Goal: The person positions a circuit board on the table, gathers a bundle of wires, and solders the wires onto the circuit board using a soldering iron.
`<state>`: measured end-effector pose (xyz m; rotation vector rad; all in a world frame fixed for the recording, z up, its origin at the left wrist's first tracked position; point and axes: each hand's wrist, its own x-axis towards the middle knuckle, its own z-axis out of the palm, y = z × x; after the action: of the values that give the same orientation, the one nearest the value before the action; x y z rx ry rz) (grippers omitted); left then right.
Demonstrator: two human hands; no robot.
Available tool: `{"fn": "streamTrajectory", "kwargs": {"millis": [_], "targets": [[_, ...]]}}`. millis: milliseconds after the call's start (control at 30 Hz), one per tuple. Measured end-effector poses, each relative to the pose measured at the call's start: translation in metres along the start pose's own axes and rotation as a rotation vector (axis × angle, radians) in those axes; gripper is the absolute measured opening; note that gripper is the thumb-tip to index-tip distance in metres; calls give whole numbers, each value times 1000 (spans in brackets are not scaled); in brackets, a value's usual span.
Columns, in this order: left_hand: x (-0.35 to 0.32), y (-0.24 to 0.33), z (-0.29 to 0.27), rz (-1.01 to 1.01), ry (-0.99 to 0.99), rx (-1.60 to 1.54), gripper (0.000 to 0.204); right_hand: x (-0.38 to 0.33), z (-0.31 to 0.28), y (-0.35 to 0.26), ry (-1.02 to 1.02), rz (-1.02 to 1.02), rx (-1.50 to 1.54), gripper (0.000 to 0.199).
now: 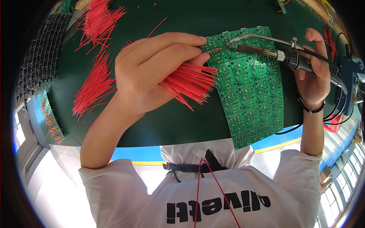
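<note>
Over the board point(247, 87), the left hand point(152, 72) clamps red wires point(188, 81), one pinched onto a pad, while the right hand point(315, 72) fists the iron point(273, 54) there.

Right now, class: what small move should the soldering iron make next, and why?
Probably ease the soldering iron tip down onto the red wire end that the left hand pins to the green circuit board; the tip hangs just beside it.
</note>
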<state>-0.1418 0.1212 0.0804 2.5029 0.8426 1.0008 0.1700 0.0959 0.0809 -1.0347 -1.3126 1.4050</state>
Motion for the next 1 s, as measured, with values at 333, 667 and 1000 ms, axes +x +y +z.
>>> {"fn": "streamTrajectory", "kwargs": {"millis": [333,667,1000], "targets": [[0,-1,0,0,-6,-14,12,1,3,-3,49,25,-23,63],[0,-1,-1,-12,-12,-28,11,2,2,-1,18,-5,-43,67],[-1,-1,-1,-4,-11,-22,12,1,-2,2,-6,-28,-15,67]]}}
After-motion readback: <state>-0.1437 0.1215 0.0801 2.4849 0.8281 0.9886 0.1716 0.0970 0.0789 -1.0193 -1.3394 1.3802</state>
